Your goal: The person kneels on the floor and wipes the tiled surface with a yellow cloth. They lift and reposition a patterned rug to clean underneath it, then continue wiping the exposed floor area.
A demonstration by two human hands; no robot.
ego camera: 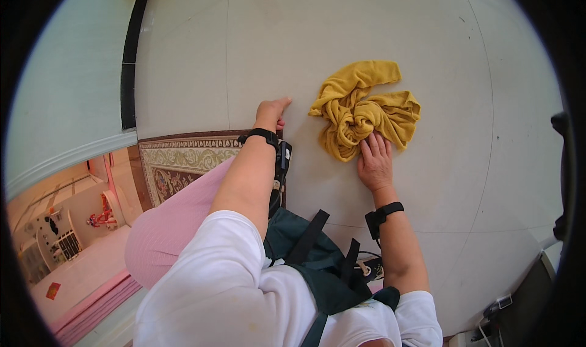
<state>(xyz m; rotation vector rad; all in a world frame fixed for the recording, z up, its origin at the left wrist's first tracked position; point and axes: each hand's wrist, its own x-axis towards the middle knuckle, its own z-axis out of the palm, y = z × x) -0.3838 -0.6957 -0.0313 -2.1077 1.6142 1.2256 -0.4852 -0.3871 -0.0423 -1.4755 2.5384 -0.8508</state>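
Note:
A crumpled mustard-yellow cloth (352, 113) lies on the pale tiled floor (425, 186), its middle bunched in twisted folds. Two loose ends spread from it, one towards the top and one to the right. My right hand (376, 161) rests palm down at the cloth's near edge, fingers extended and touching the folds. To the left of the cloth, apart from it, my left hand (272, 112) hovers over the floor with a finger pointing out. Nothing shows in it; its palm side is hidden. Black bands are strapped around both wrists.
A brown patterned rug (192, 157) lies at left, partly under my pink-clad leg (169, 237). Beyond it are a black floor strip (132, 67) and a doorway with a white frame (73, 159). Dark furniture (526, 283) and a cable stand at lower right.

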